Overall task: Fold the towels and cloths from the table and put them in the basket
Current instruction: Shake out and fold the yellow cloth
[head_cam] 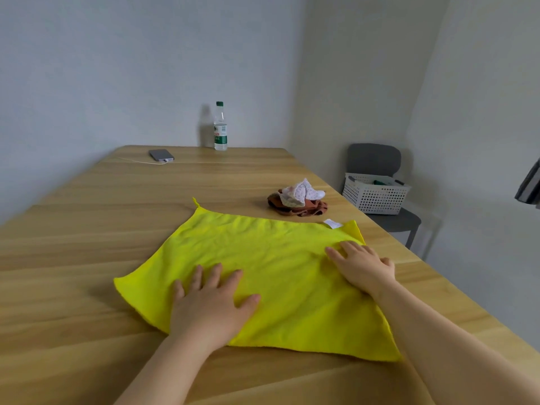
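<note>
Head view cuts both forearms off at the bottom edge, and what lies inside the white basket (377, 194) on the grey chair (380, 159) beyond the tabletop's (87, 229) right edge is too small to tell apart. The yellow towel (263, 273) lies spread flat near the front right of the tabletop, left hand (210, 308) and right hand (362, 267) both pressed on it palm-down with fingers extended, gripping nothing. A crumpled pile of cloths (298, 200) sits just behind the towel, with bare wood left and far.

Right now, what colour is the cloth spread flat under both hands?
Bright yellow cloth, with a small white tag at its far edge; head view.
</note>
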{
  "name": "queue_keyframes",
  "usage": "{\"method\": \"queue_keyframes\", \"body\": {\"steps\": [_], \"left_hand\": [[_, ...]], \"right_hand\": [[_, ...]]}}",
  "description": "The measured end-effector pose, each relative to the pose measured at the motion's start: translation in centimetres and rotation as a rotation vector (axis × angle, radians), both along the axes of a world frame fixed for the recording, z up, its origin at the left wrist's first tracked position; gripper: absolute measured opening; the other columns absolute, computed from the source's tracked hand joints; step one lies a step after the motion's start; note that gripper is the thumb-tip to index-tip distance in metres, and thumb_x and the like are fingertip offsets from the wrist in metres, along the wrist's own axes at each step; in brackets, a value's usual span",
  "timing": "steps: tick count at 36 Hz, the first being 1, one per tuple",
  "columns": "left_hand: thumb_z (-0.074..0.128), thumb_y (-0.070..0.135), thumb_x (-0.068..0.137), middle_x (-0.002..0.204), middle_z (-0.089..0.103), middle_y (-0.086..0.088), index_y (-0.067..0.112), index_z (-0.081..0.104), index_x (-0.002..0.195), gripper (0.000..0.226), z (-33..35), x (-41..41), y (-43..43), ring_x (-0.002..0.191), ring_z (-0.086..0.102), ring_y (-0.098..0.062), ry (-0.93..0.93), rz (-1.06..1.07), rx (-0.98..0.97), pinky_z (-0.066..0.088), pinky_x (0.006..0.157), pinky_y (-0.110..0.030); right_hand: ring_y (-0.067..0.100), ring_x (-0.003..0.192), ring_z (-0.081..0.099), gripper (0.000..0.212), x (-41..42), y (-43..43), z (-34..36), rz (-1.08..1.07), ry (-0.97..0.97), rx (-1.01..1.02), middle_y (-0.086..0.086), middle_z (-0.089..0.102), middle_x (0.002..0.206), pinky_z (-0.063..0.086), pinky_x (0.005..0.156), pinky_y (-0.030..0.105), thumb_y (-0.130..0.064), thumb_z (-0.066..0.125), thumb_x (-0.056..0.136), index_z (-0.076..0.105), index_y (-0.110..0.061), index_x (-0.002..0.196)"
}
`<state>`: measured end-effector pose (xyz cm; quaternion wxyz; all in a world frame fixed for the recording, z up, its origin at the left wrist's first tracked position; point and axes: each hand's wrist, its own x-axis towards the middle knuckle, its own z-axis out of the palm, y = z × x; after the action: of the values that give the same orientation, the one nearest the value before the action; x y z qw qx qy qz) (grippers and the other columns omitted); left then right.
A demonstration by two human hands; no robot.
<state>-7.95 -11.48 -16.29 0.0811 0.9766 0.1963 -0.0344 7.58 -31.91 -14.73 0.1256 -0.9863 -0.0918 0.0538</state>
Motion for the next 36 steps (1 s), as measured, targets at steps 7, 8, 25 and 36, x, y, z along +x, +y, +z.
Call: {"method": "queue_keyframes", "body": {"steps": [7,8,25,36], "left_hand": [[0.030,0.066,0.088,0.155,0.016,0.009,0.042,0.027,0.141,0.058,1.0,0.0,-0.9,0.142,0.014,-0.019,-0.133,0.026,-0.079,0.016,0.111,-0.041],[0.031,0.064,0.089,0.154,0.018,0.008,0.041,0.029,0.141,0.057,1.1,-0.1,-0.8,0.141,0.016,-0.019,-0.157,0.035,-0.068,0.018,0.110,-0.040],[0.049,0.055,0.088,0.124,0.058,0.007,0.036,0.055,0.121,0.039,1.8,-1.6,-1.4,0.117,0.049,-0.017,-0.210,-0.089,-0.291,0.041,0.097,-0.030],[0.045,0.052,0.091,0.135,0.048,0.010,0.036,0.049,0.129,0.042,1.1,-1.8,1.0,0.125,0.045,-0.013,-0.249,-0.087,-0.070,0.039,0.099,-0.028]], "right_hand": [[0.030,0.135,0.031,0.053,-0.8,-0.6,1.6,-0.159,0.013,0.325,0.004,0.035,0.148,0.028,0.110,0.049,-0.049,0.046,0.092,0.038,-0.027,0.140],[0.030,0.135,0.029,0.052,-1.4,-0.9,1.7,-0.192,-0.028,0.268,0.006,0.035,0.148,0.028,0.109,0.047,-0.045,0.046,0.093,0.038,-0.026,0.140],[0.020,0.064,0.050,0.014,-6.7,-5.1,0.9,-0.288,0.065,0.289,0.002,0.050,0.071,0.036,0.055,0.025,-0.015,0.049,0.085,0.045,-0.011,0.073],[0.016,0.059,0.037,0.013,-4.8,-7.0,1.6,-0.441,0.102,0.448,0.007,0.042,0.073,0.031,0.048,0.023,-0.003,0.040,0.092,0.053,-0.002,0.088]]}}
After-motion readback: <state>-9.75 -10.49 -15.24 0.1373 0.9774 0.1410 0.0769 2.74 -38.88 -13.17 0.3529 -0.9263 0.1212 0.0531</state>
